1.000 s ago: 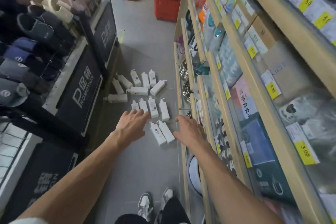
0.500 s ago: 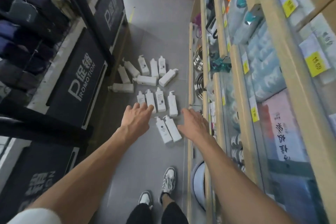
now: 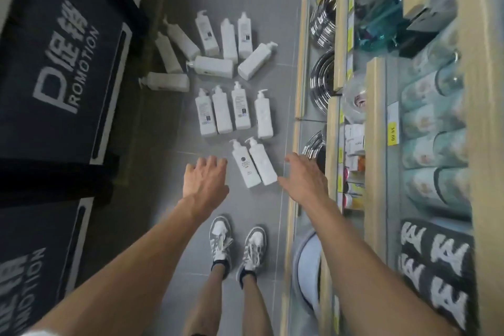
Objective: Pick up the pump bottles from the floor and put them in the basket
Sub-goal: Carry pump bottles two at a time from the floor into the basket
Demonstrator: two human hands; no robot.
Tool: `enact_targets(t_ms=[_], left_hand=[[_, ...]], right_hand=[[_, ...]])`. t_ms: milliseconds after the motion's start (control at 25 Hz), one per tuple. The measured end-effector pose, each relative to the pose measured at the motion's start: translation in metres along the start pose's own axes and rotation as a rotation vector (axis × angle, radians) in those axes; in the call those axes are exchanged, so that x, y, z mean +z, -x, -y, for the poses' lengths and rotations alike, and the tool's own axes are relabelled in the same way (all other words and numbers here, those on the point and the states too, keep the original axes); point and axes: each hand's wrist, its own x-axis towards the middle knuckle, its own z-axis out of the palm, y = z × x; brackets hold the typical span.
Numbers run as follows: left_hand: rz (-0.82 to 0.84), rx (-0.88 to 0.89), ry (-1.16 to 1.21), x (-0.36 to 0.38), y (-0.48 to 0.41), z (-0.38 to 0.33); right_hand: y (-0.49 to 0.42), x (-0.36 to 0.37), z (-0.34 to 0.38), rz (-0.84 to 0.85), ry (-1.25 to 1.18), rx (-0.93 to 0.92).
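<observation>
Lower now: left hand (image 3: 206, 180), right hand (image 3: 305, 177) (both spread) either side of pump bottles (image 3: 246, 169)

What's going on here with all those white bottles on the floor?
A person stands in a shop aisle, both arms stretched down toward white pump bottles lying on the floor. The left hand and right hand are open on either side of the nearest two bottles, holding nothing. No basket is in view.

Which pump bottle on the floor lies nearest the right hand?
The plain white bottle on the right of the nearest pair, its base close to the right hand. Its neighbour carries a dark round logo and lies further left.
</observation>
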Motion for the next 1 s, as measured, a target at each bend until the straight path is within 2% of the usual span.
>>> enact_targets(t_ms=[400, 680, 760, 920, 1000], left_hand=[[0.052, -0.037, 0.039, 0.162, -0.141, 0.005], [0.093, -0.021, 0.124, 0.31, -0.235, -0.02], [0.13, -0.105, 0.217, 0.345, -0.26, -0.026], [0.16, -0.528, 0.728, 0.396, -0.314, -0.037], [0.14, -0.629, 0.862, 0.415, -0.329, -0.045]], right_hand=[[-0.163, 0.148, -0.049, 0.047, 0.036, 0.031], [-0.275, 0.279, -0.081, 0.084, 0.091, 0.011], [-0.3, 0.309, -0.089, 0.07, 0.085, 0.027], [-0.34, 0.358, -0.098, 0.021, 0.061, 0.06], [-0.353, 0.375, -0.101, -0.002, 0.044, 0.061]])
